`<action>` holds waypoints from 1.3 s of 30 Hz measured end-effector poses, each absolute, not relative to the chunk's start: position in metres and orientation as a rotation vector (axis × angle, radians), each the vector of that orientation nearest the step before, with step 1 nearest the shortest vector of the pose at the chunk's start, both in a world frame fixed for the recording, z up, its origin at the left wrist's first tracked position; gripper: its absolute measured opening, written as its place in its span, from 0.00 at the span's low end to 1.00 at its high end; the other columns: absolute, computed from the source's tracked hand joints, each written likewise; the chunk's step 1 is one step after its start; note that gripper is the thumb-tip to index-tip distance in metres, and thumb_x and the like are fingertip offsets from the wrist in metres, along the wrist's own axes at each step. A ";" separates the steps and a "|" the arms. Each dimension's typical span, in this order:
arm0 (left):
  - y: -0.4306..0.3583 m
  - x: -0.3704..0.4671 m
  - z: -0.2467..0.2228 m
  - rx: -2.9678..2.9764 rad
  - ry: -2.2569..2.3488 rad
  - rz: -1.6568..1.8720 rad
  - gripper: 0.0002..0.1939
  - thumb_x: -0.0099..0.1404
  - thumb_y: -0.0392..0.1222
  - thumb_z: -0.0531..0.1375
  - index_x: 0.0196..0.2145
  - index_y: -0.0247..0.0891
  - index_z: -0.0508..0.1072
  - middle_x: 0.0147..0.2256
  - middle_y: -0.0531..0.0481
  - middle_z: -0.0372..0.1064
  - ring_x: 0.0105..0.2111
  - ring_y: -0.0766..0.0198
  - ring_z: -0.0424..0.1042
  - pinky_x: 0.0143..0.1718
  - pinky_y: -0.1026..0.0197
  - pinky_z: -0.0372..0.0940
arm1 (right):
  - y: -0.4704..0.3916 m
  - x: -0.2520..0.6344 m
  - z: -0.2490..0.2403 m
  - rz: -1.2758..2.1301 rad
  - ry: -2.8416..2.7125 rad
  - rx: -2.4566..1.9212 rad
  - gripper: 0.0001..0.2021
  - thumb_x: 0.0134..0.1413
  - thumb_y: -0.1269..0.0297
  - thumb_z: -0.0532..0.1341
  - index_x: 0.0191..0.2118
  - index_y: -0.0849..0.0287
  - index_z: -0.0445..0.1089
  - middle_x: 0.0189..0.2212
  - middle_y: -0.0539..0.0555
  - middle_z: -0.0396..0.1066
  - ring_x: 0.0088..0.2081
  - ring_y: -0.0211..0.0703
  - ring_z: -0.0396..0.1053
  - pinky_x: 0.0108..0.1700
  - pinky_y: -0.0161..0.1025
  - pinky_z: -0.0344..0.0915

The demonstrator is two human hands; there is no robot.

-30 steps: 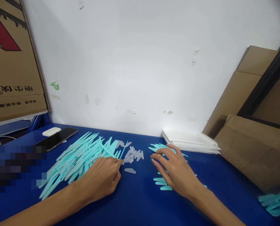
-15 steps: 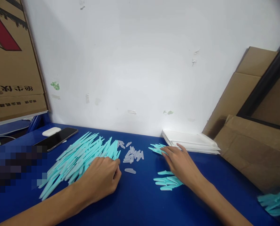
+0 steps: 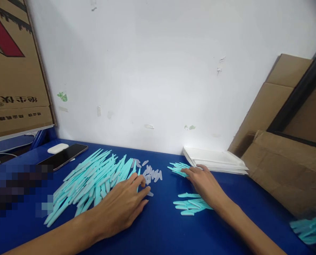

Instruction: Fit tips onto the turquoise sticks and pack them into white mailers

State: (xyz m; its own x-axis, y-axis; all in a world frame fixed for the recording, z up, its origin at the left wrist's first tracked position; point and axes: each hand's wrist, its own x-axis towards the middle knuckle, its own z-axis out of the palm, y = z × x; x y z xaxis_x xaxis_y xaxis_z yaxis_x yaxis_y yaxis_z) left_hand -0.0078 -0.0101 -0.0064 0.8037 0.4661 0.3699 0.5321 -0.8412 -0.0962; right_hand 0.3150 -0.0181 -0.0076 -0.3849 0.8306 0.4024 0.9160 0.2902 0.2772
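Note:
My left hand (image 3: 126,202) hovers at the right edge of a large heap of turquoise eyebrow razors (image 3: 89,180). Its fingers are apart, with a couple of razors partly hidden under the fingertips; no firm hold shows. Small translucent blade caps (image 3: 155,174) lie scattered just beyond it, one half covered by the fingers. My right hand (image 3: 200,177) has its fingers closed at the near ends of a small bunch of razors (image 3: 176,168) on the table. Under its wrist is another small group of razors (image 3: 191,204), partly covered by the forearm.
White flat sheets or trays (image 3: 216,161) are stacked against the wall at the right. A phone (image 3: 67,156) and a white case (image 3: 58,148) lie at the left. Cardboard (image 3: 269,170) leans on the right side, with more turquoise razors (image 3: 312,228) at the far right edge.
My left hand has moved a little to the right off the heap, its fingers spreading from a closed shape. My right hand has barely shifted, staying at the small bunch.

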 end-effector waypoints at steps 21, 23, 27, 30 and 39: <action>0.000 -0.010 -0.004 -2.837 -0.743 -0.776 0.10 0.75 0.36 0.50 0.46 0.38 0.70 0.40 0.46 0.73 0.37 0.58 0.72 0.35 0.57 0.68 | -0.040 0.284 0.010 -0.370 -2.287 -1.339 0.12 0.72 0.63 0.51 0.52 0.54 0.70 0.42 0.55 0.71 0.31 0.38 0.72 0.31 0.35 0.65; 0.001 -0.011 -0.007 -2.791 -0.723 -0.823 0.10 0.75 0.36 0.50 0.48 0.39 0.69 0.41 0.46 0.73 0.37 0.58 0.73 0.33 0.58 0.68 | -0.047 0.275 0.012 -0.281 -2.340 -1.273 0.13 0.72 0.63 0.50 0.53 0.53 0.69 0.42 0.54 0.71 0.31 0.37 0.71 0.31 0.34 0.64; 0.003 -0.011 -0.011 -2.717 -0.713 -0.864 0.10 0.74 0.34 0.51 0.49 0.40 0.68 0.40 0.47 0.73 0.35 0.59 0.74 0.28 0.61 0.64 | -0.055 0.263 0.014 -0.203 -2.403 -1.264 0.13 0.73 0.63 0.49 0.54 0.52 0.68 0.40 0.54 0.71 0.32 0.38 0.70 0.30 0.35 0.62; 0.004 -0.011 -0.011 -2.725 -0.700 -0.889 0.10 0.74 0.35 0.52 0.50 0.41 0.68 0.40 0.47 0.73 0.34 0.60 0.74 0.27 0.62 0.64 | -0.058 0.261 0.013 -0.159 -2.411 -1.269 0.14 0.73 0.63 0.49 0.54 0.51 0.69 0.41 0.53 0.71 0.32 0.38 0.70 0.32 0.36 0.64; 0.001 -0.008 -0.009 -2.803 -0.577 -1.069 0.11 0.72 0.34 0.55 0.51 0.41 0.68 0.41 0.47 0.74 0.35 0.62 0.73 0.31 0.62 0.68 | -0.059 0.256 0.010 -0.121 -2.463 -1.226 0.14 0.73 0.63 0.49 0.55 0.50 0.68 0.39 0.51 0.71 0.32 0.36 0.70 0.30 0.34 0.62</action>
